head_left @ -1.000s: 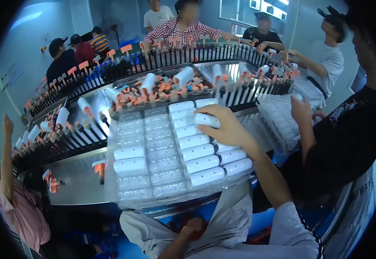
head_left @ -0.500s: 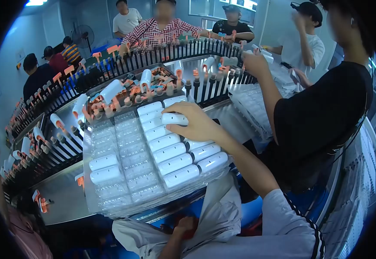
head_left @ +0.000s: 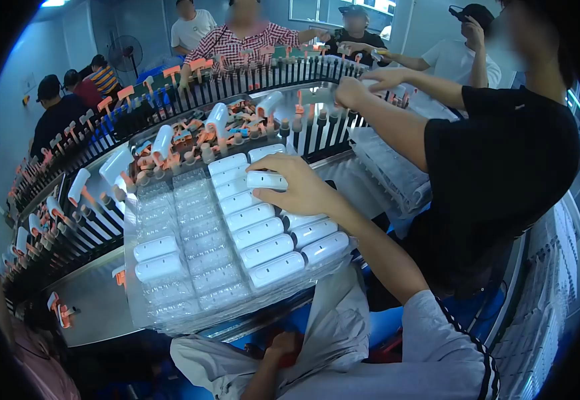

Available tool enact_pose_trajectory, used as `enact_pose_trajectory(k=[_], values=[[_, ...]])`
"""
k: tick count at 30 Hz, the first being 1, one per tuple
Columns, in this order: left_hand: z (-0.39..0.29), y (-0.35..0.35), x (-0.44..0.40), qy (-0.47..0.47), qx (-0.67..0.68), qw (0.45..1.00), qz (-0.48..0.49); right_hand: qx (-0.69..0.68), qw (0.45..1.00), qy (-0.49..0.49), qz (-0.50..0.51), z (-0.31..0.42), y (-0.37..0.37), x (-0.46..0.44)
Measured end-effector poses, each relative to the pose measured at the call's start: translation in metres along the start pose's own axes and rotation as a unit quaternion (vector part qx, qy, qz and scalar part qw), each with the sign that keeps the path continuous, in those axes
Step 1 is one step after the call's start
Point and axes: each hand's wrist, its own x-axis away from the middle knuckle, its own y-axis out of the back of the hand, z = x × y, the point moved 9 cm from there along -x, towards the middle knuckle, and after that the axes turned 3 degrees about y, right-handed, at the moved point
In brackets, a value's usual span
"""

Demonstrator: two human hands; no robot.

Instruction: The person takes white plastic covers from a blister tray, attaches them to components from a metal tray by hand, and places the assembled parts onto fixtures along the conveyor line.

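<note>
My right hand (head_left: 297, 183) reaches over a clear plastic tray (head_left: 217, 267), fingers and thumb closed on the sides of a white plastic casing (head_left: 265, 181). The casing is oblong with rounded ends and small dark slots. Around it, more white casings (head_left: 263, 251) lie in rows in the tray's right-hand columns. Two casings (head_left: 158, 269) sit in the leftmost column, among bare pockets. My left hand (head_left: 282, 345) rests low on my lap, beside something red; its fingers are mostly hidden, so I cannot tell whether it holds anything.
Past the tray, a curved conveyor (head_left: 223, 93) carries upright pegs with white casings and orange parts. A bin (head_left: 237, 130) of loose orange and grey pieces lies beyond the tray. A co-worker in black (head_left: 503, 147) works at right beside stacked clear trays (head_left: 390, 167). Other people stand behind the conveyor.
My right hand stays on the casing, almost unmoved. The conveyor's pegs and parts have shifted left. The co-worker at right has both arms stretched towards the conveyor.
</note>
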Motion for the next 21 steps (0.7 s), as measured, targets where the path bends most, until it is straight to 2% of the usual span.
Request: enact_pose_trajectory(k=[11,21], values=[[0.002,0.001,-0.002,-0.009,0.012,0.999,-0.043,-0.020,1.000,-0.004,-0.002,-0.001,-0.001,0.000],[-0.009,0.013,0.010,-0.016,-0.001,1.000,-0.021,-0.014,1.000,0.008,-0.005,0.002,0.000,0.000]])
